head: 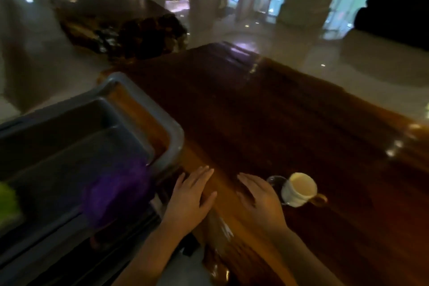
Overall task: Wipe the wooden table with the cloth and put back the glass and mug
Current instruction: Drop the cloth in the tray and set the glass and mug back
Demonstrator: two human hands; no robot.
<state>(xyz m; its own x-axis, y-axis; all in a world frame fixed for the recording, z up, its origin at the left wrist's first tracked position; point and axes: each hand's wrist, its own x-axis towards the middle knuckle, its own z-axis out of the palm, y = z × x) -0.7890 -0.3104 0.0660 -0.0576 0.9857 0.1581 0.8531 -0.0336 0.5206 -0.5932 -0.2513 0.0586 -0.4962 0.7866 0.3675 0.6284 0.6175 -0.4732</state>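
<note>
Both hands, left [190, 195] and right [260, 195], flat, fingers spread, grip empty on tabletop [267, 123]. Mug [299, 189], glass [275, 181] beside right hand; grey bin [171, 141], purple cloth [116, 193] left.

Bare wooden table [267, 109] seen ahead of both hands, open far forward and to right. Gap of bare wood left between left hand [190, 197] and right hand [260, 197]. Grey cart tub [171, 137] set close left of left hand, rim raised above tabletop; purple cloth [116, 195] lodged beside it. Glass [275, 181] and white mug [300, 189] placed just right of right hand, touching each other.
</note>
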